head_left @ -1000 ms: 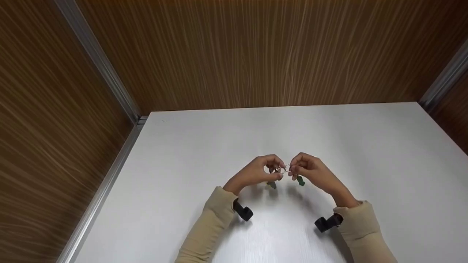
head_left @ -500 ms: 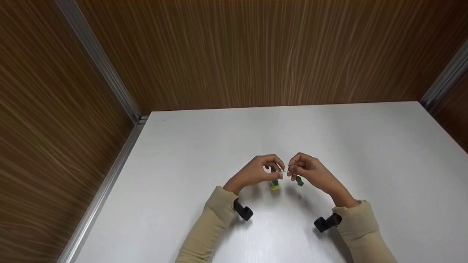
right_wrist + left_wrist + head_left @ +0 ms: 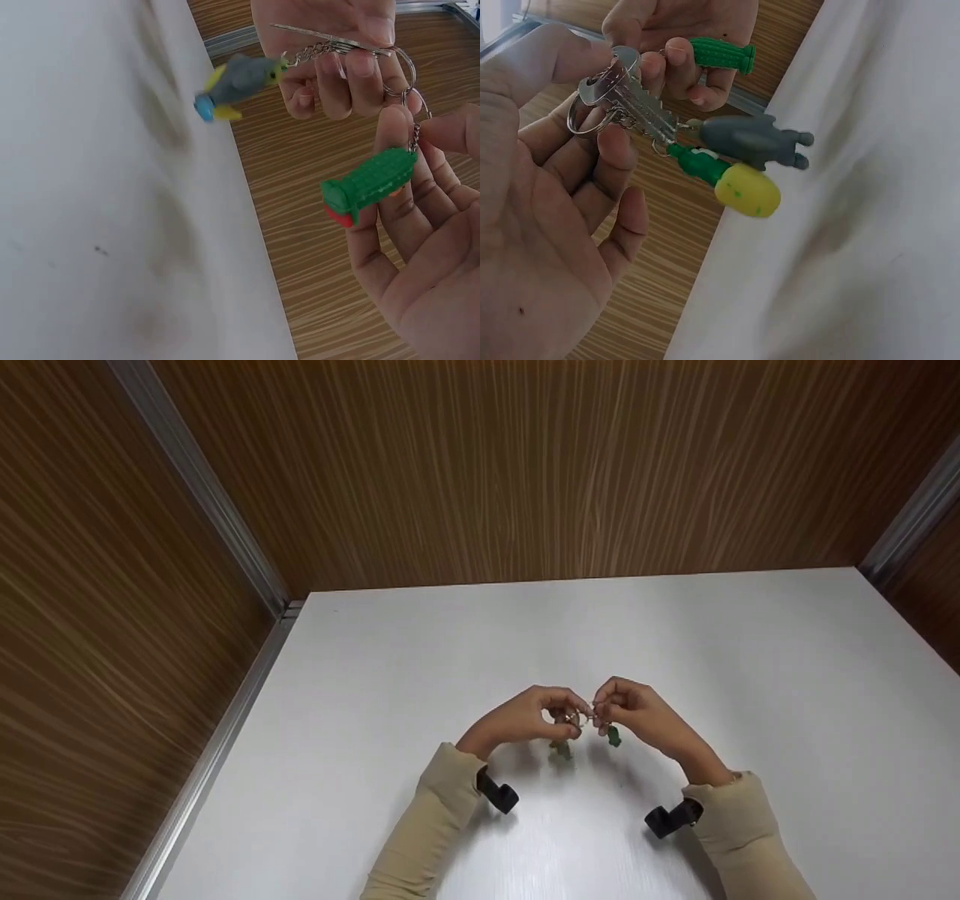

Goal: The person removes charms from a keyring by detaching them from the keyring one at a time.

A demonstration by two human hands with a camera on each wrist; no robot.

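Observation:
Both hands hover just above the white table (image 3: pixel 750 660), fingertips almost meeting. My left hand (image 3: pixel 574 724) pinches a silver key (image 3: pixel 634 101) and its key ring (image 3: pixel 581 124) between thumb and fingers. From the ring hang a grey animal charm (image 3: pixel 754 139) and a green and yellow corn charm (image 3: pixel 735 184); both swing and blur in the right wrist view. My right hand (image 3: pixel 600 720) pinches a small ring (image 3: pixel 411 105) with a green cactus-like charm (image 3: pixel 367 184) on a short chain; this charm (image 3: pixel 613 736) dangles under the fingers.
Wood-grain walls with metal corner strips (image 3: pixel 202 502) close in the table on the back, left and right. Black camera mounts sit on the left wrist (image 3: pixel 499 795) and the right wrist (image 3: pixel 667 817). Beige sleeves cover both forearms.
The hands stay nearly in place, shifting slightly lower and closer. The charms under the left hand swing; the yellow one showed clearly half a second ago and is blurred now.

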